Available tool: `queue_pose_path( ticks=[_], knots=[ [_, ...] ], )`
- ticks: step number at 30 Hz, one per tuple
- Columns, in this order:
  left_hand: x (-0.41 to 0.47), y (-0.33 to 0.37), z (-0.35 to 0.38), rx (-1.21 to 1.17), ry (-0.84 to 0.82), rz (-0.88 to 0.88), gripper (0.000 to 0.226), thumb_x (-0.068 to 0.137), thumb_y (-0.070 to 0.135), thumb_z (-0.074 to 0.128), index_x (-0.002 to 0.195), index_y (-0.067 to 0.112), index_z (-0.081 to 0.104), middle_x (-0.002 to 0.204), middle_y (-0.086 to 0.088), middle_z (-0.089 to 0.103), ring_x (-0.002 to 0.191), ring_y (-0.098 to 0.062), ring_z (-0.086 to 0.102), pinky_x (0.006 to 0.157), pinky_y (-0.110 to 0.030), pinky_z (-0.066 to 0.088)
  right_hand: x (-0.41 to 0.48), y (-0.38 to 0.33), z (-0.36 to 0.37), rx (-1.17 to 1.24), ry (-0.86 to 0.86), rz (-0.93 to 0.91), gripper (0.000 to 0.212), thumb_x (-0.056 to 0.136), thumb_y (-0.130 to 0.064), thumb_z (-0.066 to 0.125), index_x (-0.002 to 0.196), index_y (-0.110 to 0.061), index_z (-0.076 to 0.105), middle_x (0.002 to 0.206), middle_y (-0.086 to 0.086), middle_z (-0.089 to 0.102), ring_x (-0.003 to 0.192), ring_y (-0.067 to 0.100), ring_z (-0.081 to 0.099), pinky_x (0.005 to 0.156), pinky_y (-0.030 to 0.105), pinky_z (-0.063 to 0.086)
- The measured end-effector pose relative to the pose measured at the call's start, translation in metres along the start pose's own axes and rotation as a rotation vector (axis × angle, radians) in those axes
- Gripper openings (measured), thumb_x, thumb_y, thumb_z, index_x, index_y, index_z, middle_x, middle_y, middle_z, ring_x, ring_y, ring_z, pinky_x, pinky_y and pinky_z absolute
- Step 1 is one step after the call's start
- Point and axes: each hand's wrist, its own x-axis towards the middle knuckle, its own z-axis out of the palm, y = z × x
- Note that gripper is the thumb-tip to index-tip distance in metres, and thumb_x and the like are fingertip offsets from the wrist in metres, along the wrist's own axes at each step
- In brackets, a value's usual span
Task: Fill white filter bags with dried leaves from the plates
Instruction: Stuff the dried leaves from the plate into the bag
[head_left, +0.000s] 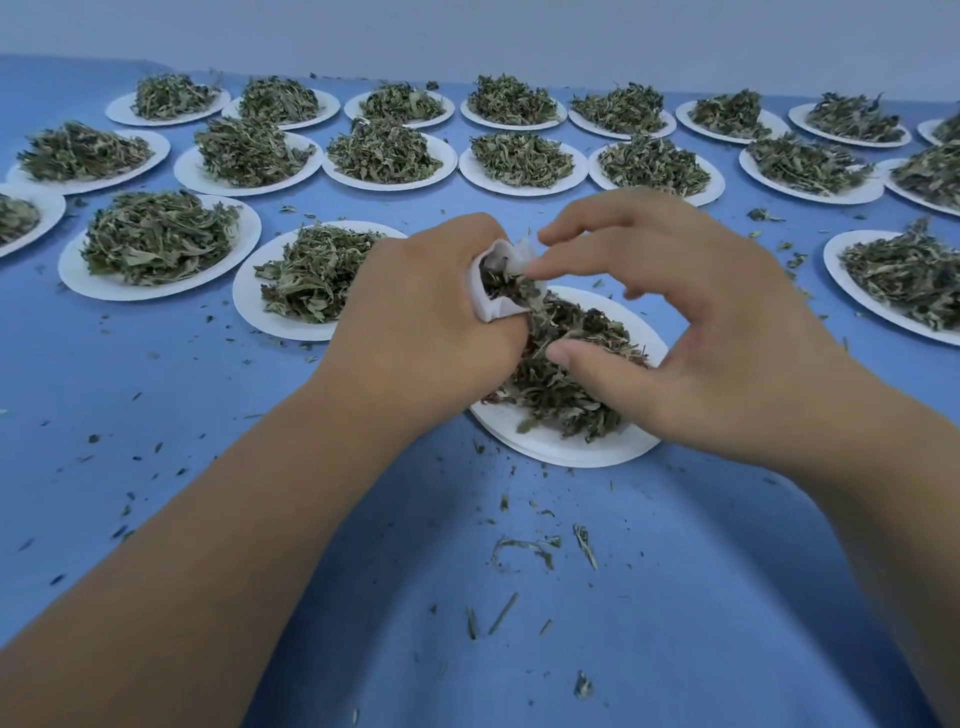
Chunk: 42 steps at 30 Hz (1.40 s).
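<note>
My left hand (421, 317) grips a small white filter bag (493, 306), its open mouth turned toward the right and dark leaves showing inside. My right hand (691, 322) hovers over the nearest white plate (561, 447), fingers spread and bent, index tip touching the bag's upper rim and thumb resting on the pile of dried leaves (561, 379). Most of the bag is hidden inside my left fist.
Many more white plates heaped with dried leaves stand in rows across the blue table, one close left (270, 312) and one at the right (841, 291). Loose leaf bits (524, 551) litter the cloth in front of me.
</note>
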Motion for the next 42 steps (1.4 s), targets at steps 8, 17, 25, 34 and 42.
queue_pose_path(
  ticks=[8, 17, 25, 34, 42],
  knots=[
    [-0.002, 0.002, 0.004, 0.011, -0.010, 0.032, 0.015, 0.072, 0.033, 0.062, 0.082, 0.026, 0.054, 0.068, 0.028, 0.052, 0.060, -0.004, 0.051, 0.052, -0.013, 0.034, 0.001, 0.001, 0.010, -0.006, 0.152, -0.037, 0.012, 0.091, -0.008, 0.075, 0.102, -0.012, 0.078, 0.098, -0.005, 0.073, 0.084, 0.005, 0.063, 0.077, 0.022, 0.053],
    [-0.005, 0.006, 0.003, 0.125, -0.090, 0.147, 0.017, 0.072, 0.028, 0.058, 0.079, 0.031, 0.043, 0.054, 0.009, 0.041, 0.051, -0.014, 0.045, 0.050, -0.030, 0.034, 0.000, -0.014, 0.012, 0.080, 0.172, 0.096, 0.012, 0.085, -0.009, 0.077, 0.091, -0.020, 0.077, 0.079, -0.019, 0.068, 0.069, -0.001, 0.057, 0.068, 0.006, 0.037],
    [-0.004, 0.002, 0.003, 0.075, -0.077, 0.093, 0.021, 0.070, 0.030, 0.061, 0.088, 0.021, 0.057, 0.067, 0.007, 0.057, 0.060, -0.020, 0.054, 0.055, -0.036, 0.045, -0.001, -0.011, 0.011, 0.181, 0.114, 0.018, 0.023, 0.088, 0.007, 0.066, 0.100, -0.008, 0.079, 0.102, 0.002, 0.077, 0.084, 0.009, 0.070, 0.070, 0.007, 0.040],
    [-0.006, 0.006, 0.006, 0.022, -0.101, 0.098, 0.025, 0.068, 0.026, 0.066, 0.093, 0.026, 0.060, 0.069, 0.006, 0.062, 0.064, -0.020, 0.059, 0.058, -0.038, 0.050, 0.001, -0.010, 0.014, 0.126, -0.209, 0.015, 0.029, 0.078, 0.010, 0.050, 0.087, -0.009, 0.070, 0.078, -0.006, 0.058, 0.069, 0.013, 0.051, 0.064, 0.021, 0.036],
    [-0.002, -0.011, -0.006, 0.046, -0.220, 0.037, 0.032, 0.078, 0.033, 0.068, 0.106, 0.037, 0.052, 0.078, 0.014, 0.060, 0.067, -0.009, 0.056, 0.055, -0.032, 0.048, -0.002, 0.004, -0.018, 0.104, -0.098, 0.247, 0.025, 0.083, -0.044, 0.066, 0.107, -0.048, 0.071, 0.107, -0.015, 0.069, 0.086, 0.023, 0.064, 0.068, 0.037, 0.048]
  ],
)
